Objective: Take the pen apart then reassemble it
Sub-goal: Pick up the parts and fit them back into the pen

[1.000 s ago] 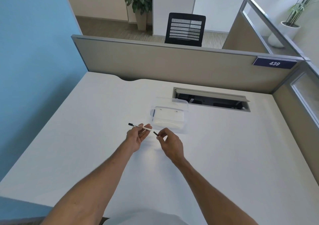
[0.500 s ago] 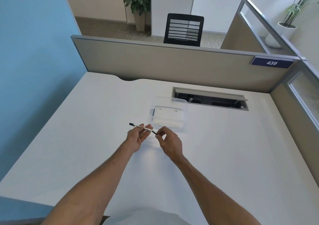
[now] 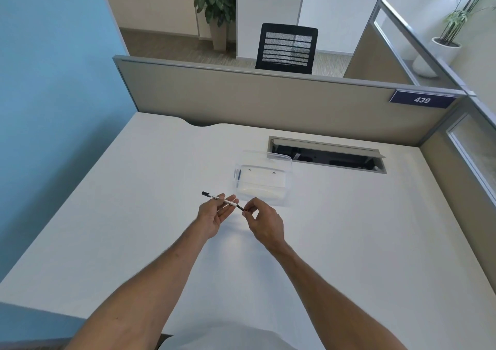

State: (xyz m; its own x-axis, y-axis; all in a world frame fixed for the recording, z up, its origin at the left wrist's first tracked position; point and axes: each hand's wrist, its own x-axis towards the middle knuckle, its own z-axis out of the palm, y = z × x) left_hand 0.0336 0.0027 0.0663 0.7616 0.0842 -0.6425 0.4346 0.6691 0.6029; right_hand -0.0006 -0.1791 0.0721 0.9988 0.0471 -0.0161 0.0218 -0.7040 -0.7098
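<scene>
Both forearms reach forward over the white bench point(image 3: 134, 215), hands meeting just short of the clear plastic box point(image 3: 264, 179). The left hand point(image 3: 213, 215) lies palm-up, its grip of thumb and fingers clamped on the barrel of the one pen point(image 3: 222, 201). The right hand point(image 3: 264, 222) is turned knuckles-up, its grip pinched together on the pen's dark end piece point(image 3: 240, 207). The pen's long axis runs nearly level, black far tip pointing left and away from the box, right end slightly nearer the person.
</scene>
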